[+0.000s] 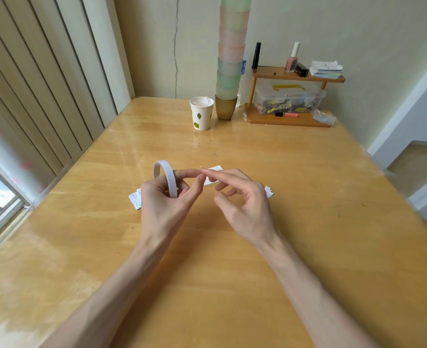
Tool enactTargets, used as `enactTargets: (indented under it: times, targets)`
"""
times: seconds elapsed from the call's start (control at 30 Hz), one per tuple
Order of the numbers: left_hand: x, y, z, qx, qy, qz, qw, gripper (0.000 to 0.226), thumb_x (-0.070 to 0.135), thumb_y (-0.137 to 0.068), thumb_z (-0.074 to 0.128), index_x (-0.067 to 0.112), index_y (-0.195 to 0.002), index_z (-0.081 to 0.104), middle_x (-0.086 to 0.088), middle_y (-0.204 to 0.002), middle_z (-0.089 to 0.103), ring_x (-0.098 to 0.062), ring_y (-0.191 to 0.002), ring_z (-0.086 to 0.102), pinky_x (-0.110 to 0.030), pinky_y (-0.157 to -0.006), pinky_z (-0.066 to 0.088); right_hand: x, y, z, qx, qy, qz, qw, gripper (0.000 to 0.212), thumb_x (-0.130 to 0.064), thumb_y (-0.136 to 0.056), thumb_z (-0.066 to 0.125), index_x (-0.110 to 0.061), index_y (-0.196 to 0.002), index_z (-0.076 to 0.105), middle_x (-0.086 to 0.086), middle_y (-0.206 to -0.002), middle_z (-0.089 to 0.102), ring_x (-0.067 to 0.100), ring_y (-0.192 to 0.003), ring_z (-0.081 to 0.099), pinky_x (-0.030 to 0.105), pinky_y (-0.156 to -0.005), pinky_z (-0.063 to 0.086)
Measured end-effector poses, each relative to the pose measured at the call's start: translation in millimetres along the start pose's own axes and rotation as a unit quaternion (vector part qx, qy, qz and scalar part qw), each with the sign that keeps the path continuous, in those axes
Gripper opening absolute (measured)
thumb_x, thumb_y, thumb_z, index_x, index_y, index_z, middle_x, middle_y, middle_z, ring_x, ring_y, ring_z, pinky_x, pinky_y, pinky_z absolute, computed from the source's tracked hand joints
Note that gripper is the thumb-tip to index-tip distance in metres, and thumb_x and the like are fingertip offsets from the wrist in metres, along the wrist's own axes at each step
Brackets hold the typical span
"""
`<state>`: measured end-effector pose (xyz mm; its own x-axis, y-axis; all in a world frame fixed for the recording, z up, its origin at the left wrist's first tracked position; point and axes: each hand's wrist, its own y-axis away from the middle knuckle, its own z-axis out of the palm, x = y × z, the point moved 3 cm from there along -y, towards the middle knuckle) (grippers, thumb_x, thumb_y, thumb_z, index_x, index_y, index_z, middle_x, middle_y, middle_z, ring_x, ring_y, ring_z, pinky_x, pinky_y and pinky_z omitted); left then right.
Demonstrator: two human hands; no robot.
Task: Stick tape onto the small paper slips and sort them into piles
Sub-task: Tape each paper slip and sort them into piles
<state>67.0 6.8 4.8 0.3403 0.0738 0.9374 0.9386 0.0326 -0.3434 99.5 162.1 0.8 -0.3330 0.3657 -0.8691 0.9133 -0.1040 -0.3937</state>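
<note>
tape roll [165, 177] stands on edge in the left hand [162, 197], whose fingers curl round its rim above the bench [232, 141]. the left forefinger and thumb reach toward the right hand [245, 202], whose straight forefinger meets them at a tiny tape end [201, 168]; its other fingers hang loosely curled, holding nothing. paper slips [135, 198] lie on the bench beside the left hand, a printed slip [216, 169] lies behind the fingertips, and a right pile [269, 191] pokes out past the right hand. a paper cup [201, 113] stands far back.

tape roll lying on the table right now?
No, the left hand grips the tape roll, held up off the table.
</note>
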Motion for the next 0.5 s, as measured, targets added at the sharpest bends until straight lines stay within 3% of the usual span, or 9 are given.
enactTargets:
  times: [0.13, 0.5]
  targets:
    - [-2.0, -1.7, -0.3, -0.007, 0.008, -0.020, 1.000, 0.005, 0.026, -0.088, 0.082, 0.021, -0.087, 0.082, -0.005, -0.057, 0.034, -0.011, -0.050, 0.028, -0.016, -0.050, 0.031, 1.5, 0.4, 1.2, 0.002, 0.022, -0.008, 1.000, 0.051, -0.009, -0.082, 0.057, -0.031, -0.125, 0.075, -0.012, -0.112, 0.070, 0.015, -0.097, 0.065, 0.025, -0.085, 0.050]
    - [-8.8, -5.3, 0.0, -0.017, 0.035, -0.087, 0.995, 0.009, 0.026, -0.088, 0.083, 0.019, -0.082, 0.082, -0.008, -0.062, 0.036, -0.012, -0.051, 0.031, -0.010, -0.052, 0.036, 4.0, -0.8, 0.3, 0.003, 0.019, -0.004, 1.000, 0.050, -0.010, -0.082, 0.057, -0.031, -0.123, 0.076, -0.010, -0.113, 0.071, 0.015, -0.096, 0.065, 0.030, -0.086, 0.052]
